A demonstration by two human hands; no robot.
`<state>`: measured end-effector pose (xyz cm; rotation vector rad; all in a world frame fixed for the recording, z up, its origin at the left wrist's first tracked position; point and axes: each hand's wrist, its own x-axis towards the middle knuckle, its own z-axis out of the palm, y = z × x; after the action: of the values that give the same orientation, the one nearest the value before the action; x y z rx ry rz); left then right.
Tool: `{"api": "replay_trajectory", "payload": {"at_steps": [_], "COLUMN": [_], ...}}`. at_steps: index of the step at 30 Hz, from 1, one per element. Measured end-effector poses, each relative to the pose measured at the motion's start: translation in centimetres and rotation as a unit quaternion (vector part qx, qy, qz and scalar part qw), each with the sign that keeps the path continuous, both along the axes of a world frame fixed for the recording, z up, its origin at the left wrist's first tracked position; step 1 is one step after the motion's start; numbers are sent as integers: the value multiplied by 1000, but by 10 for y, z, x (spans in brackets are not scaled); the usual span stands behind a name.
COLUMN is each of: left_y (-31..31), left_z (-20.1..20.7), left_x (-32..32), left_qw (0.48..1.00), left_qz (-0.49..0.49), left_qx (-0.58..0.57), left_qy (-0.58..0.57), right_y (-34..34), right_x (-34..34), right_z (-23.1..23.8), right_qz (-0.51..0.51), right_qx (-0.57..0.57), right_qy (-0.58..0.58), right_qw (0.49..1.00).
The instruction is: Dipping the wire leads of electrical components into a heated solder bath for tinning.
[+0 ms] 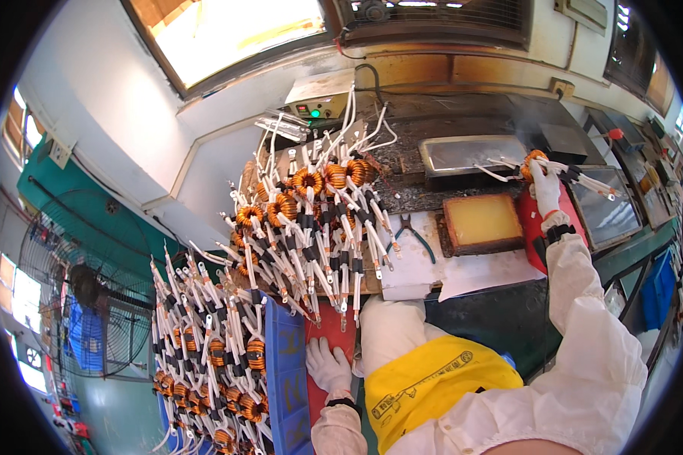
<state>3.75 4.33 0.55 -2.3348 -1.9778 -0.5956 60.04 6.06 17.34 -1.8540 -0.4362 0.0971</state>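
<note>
My gloved right hand (545, 191) is closed around a ring-shaped copper coil (533, 161). White leads with metal ends stick out on both sides of the coil. It is held above the bench, just right of a rectangular metal pot (463, 183) with a shiny grey surface. My gloved left hand (328, 365) lies with fingers stretched out on a red surface (323, 324), beside a blue crate (287, 379), holding nothing. A large pile of similar coils (309, 180) with white leads and black sleeves covers the bench's left part. More coils (217, 353) fill the crate.
A brown-framed tray with a yellow block (482, 218) sits before the pot, next to a red box (531, 246). Pliers (416, 239) lie on white paper (478, 274). A control box (315, 97) with a green light stands behind; a large fan (87, 284) is at left. Faint smoke hangs near the pot.
</note>
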Motion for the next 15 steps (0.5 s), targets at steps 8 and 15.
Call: {"api": "replay_trajectory", "payload": {"at_steps": [8,15], "left_y": [1,1], "left_z": [-3,-4], "left_x": [-1,2], "left_qw": [999,999], "left_qz": [7,2], "left_qx": [42,48], "left_qy": [22,14], "right_y": [-1,-15], "right_x": [16,30], "right_z": [2,1], "right_qz": [8,-57], "right_qx": [-48,-63], "right_qy": [-34,-194], "right_qw": [998,977]}}
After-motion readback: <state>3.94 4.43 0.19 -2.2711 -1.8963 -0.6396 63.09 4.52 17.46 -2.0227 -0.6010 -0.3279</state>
